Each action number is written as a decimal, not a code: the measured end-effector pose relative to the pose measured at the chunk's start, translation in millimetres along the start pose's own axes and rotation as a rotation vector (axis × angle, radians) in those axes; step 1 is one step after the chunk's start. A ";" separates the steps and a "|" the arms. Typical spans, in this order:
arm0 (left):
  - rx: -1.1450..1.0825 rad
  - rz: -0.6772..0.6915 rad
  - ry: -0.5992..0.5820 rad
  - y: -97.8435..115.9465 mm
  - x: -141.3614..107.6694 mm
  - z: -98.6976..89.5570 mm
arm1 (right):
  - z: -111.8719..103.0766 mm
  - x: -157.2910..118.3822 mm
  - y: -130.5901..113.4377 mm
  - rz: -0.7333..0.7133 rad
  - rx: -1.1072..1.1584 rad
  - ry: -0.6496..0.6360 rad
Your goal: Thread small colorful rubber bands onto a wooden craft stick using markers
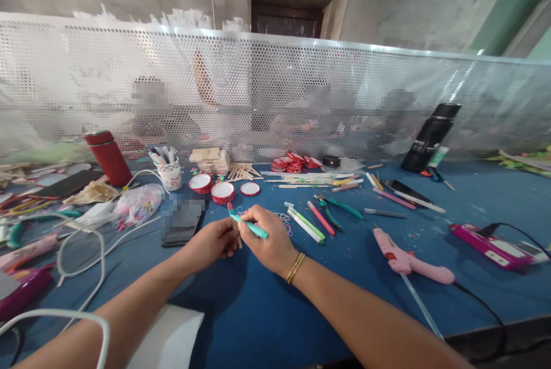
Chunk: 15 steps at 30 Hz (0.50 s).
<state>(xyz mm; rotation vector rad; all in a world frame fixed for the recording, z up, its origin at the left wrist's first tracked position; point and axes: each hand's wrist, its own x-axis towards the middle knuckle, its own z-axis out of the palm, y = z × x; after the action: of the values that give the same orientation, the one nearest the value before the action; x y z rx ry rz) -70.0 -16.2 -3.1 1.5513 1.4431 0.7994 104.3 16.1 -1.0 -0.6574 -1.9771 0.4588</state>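
Observation:
Over the middle of the blue table, my left hand point(218, 238) is closed on a wooden craft stick point(239, 239), whose upper end is coloured red. My right hand point(269, 237) grips a teal marker point(256, 229) like a pen, its tip against the stick near the red end. A gold bracelet is on the right wrist. Just beyond my hands stand small red-rimmed round pieces with white tops, one of them a drum-like piece point(222, 192). Right of my right hand lie a green marker point(307, 224), a pink marker point(321, 218) and teal-handled pliers point(340, 208).
A pink glue gun point(411, 260) with a cord lies on the right. At the left are a red bottle point(109, 159), a paper cup of pens point(171, 174), a dark phone point(183, 220) and white cables. A perforated metal screen point(275, 93) borders the back, with people behind it.

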 end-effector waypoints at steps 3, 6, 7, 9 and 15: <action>-0.005 0.004 -0.009 -0.3 0.1 -0.5 | -0.3 0.2 1.1 0.007 -0.025 0.022; -0.023 0.019 -0.029 -1.4 0.4 -1.3 | -1.3 0.6 2.0 0.009 -0.030 0.045; -0.028 0.025 -0.034 -1.7 0.5 -1.5 | -1.6 0.7 2.0 0.010 -0.026 0.050; -0.029 0.030 -0.032 -1.8 0.5 -1.6 | -2.0 0.8 1.1 0.005 -0.017 0.051; 0.012 0.004 -0.011 1.6 -1.1 -0.6 | -0.3 -0.5 -1.2 -0.022 0.003 0.011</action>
<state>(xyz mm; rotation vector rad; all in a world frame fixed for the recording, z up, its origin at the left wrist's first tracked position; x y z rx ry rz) -70.0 -17.1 -1.3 1.5658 1.4397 0.7848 104.5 14.9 -0.5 -0.6343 -1.9712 0.4437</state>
